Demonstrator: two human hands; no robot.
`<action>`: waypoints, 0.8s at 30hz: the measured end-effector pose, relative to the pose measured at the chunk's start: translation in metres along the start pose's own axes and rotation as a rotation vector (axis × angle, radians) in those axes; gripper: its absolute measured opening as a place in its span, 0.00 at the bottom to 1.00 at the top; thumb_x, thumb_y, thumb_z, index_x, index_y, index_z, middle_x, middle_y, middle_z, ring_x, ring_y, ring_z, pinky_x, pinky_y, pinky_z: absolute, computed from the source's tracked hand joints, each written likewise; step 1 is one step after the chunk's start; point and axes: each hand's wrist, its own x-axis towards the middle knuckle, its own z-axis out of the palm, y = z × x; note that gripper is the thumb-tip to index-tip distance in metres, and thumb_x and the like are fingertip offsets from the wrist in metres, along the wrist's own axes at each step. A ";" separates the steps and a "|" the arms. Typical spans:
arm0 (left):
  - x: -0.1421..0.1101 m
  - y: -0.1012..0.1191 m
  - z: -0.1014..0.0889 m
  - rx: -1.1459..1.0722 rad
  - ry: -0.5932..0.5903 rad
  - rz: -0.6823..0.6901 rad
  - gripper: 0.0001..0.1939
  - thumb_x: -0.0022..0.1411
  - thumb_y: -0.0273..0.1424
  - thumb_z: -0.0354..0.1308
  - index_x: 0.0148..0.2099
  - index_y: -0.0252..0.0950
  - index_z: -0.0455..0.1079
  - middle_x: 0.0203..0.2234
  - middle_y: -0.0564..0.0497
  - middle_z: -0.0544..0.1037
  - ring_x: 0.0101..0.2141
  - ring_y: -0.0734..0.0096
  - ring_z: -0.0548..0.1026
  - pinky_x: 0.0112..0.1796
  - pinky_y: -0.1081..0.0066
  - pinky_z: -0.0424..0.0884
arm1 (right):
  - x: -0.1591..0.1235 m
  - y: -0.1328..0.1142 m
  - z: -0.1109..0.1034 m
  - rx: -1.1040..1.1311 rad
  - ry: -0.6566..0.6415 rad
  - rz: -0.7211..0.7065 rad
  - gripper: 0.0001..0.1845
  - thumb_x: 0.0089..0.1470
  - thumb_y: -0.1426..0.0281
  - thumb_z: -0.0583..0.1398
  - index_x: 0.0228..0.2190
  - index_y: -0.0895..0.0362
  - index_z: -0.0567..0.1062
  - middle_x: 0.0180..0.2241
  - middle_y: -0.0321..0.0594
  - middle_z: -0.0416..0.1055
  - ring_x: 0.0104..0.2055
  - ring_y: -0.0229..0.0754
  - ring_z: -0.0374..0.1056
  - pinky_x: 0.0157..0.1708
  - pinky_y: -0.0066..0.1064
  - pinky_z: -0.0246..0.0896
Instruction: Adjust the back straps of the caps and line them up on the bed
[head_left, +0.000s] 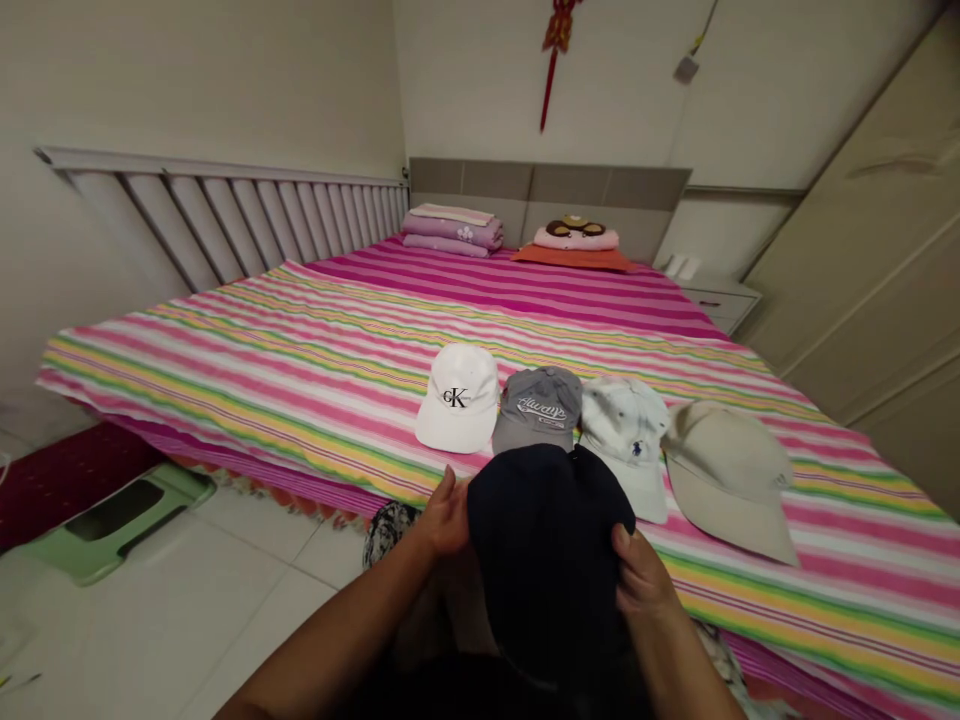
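Note:
A dark navy baseball cap [551, 550] is held up in front of me, over the bed's near edge, its brim toward my body. My left hand [448, 515] holds its left side, thumb raised and the other fingers partly hidden behind the cap. On the opposite side, my right hand [639, 572] grips the edge with the thumb on top. Behind it lie a white cap [459, 390] with "CK" lettering, a grey cap [538, 405] with script lettering, a pale mottled cap [626, 425] with a small emblem, and a beige cap [727, 465].
The caps rest on a striped sheet [300, 340] covering the bed. Folded purple bedding [454, 235] and a pink-and-orange stack [574, 245] lie by the headboard [547, 185]. A green stool [127, 515] stands on the tiled floor at left; a nightstand [712, 300] is at far right.

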 end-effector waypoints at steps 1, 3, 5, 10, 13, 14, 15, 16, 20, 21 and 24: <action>0.006 0.003 0.006 0.005 0.008 0.012 0.26 0.43 0.48 0.59 0.37 0.31 0.72 0.31 0.44 0.78 0.45 0.53 0.70 0.48 0.60 0.59 | 0.000 -0.004 0.000 -0.006 -0.001 0.000 0.24 0.32 0.56 0.66 0.33 0.55 0.76 0.31 0.45 0.77 0.40 0.55 0.70 0.45 0.46 0.61; 0.012 0.006 0.015 0.017 0.019 0.003 0.25 0.40 0.46 0.62 0.35 0.31 0.72 0.27 0.45 0.78 0.42 0.52 0.71 0.47 0.59 0.60 | 0.000 -0.010 -0.001 0.000 -0.004 0.007 0.17 0.31 0.59 0.67 0.27 0.55 0.77 0.26 0.43 0.77 0.36 0.55 0.72 0.43 0.47 0.62; 0.013 0.007 0.020 0.021 0.029 -0.012 0.24 0.35 0.43 0.65 0.33 0.31 0.72 0.26 0.46 0.78 0.39 0.54 0.73 0.46 0.59 0.61 | -0.001 -0.015 -0.003 0.037 0.008 0.013 0.13 0.30 0.63 0.68 0.24 0.55 0.77 0.22 0.41 0.76 0.31 0.53 0.73 0.42 0.47 0.64; 0.003 0.011 0.027 0.004 0.151 0.028 0.19 0.32 0.42 0.64 0.27 0.34 0.72 0.23 0.49 0.77 0.29 0.58 0.74 0.38 0.60 0.67 | -0.001 -0.009 -0.017 0.107 0.011 0.006 0.13 0.30 0.64 0.68 0.24 0.53 0.77 0.21 0.40 0.76 0.26 0.52 0.73 0.42 0.50 0.62; 0.000 0.020 0.036 0.067 0.263 -0.023 0.15 0.41 0.40 0.60 0.27 0.33 0.71 0.21 0.48 0.76 0.32 0.55 0.75 0.40 0.58 0.66 | 0.000 -0.004 -0.030 0.077 -0.014 -0.023 0.17 0.29 0.55 0.66 0.23 0.51 0.76 0.22 0.41 0.76 0.31 0.54 0.73 0.44 0.52 0.60; 0.001 0.023 0.040 0.092 0.281 -0.034 0.13 0.42 0.38 0.60 0.27 0.32 0.71 0.21 0.48 0.76 0.33 0.53 0.75 0.41 0.58 0.65 | 0.000 -0.004 -0.034 0.066 -0.010 -0.033 0.19 0.30 0.51 0.64 0.23 0.51 0.76 0.22 0.42 0.76 0.32 0.54 0.72 0.43 0.52 0.60; 0.001 0.027 0.044 0.115 0.285 -0.029 0.11 0.42 0.36 0.60 0.26 0.32 0.71 0.20 0.48 0.76 0.34 0.52 0.74 0.42 0.58 0.65 | 0.000 -0.005 -0.038 0.054 -0.006 -0.037 0.21 0.31 0.48 0.63 0.23 0.51 0.76 0.22 0.42 0.76 0.31 0.53 0.72 0.41 0.51 0.61; 0.002 0.031 0.049 0.132 0.278 -0.005 0.10 0.40 0.34 0.61 0.26 0.32 0.70 0.19 0.48 0.75 0.35 0.51 0.74 0.42 0.57 0.65 | -0.001 -0.006 -0.041 0.040 -0.004 -0.035 0.22 0.32 0.48 0.61 0.24 0.51 0.76 0.22 0.42 0.76 0.29 0.52 0.72 0.38 0.49 0.63; 0.003 0.038 0.062 0.156 0.218 0.152 0.13 0.37 0.28 0.61 0.30 0.31 0.69 0.19 0.48 0.75 0.39 0.48 0.73 0.44 0.53 0.64 | -0.008 -0.010 -0.048 -0.026 -0.060 0.024 0.16 0.31 0.63 0.68 0.28 0.52 0.75 0.19 0.35 0.74 0.18 0.40 0.68 0.24 0.33 0.66; 0.002 0.038 0.064 0.160 0.212 0.155 0.13 0.38 0.29 0.61 0.31 0.31 0.69 0.20 0.47 0.75 0.40 0.47 0.72 0.44 0.52 0.63 | -0.010 -0.010 -0.049 -0.042 -0.069 0.029 0.17 0.29 0.65 0.69 0.28 0.53 0.75 0.19 0.35 0.74 0.17 0.39 0.68 0.22 0.31 0.64; 0.001 0.033 0.064 0.168 0.201 0.050 0.13 0.42 0.34 0.61 0.31 0.30 0.69 0.21 0.46 0.75 0.39 0.49 0.73 0.43 0.53 0.64 | -0.014 -0.008 -0.048 -0.120 -0.023 -0.031 0.19 0.32 0.56 0.66 0.27 0.54 0.74 0.19 0.38 0.73 0.20 0.42 0.69 0.23 0.34 0.64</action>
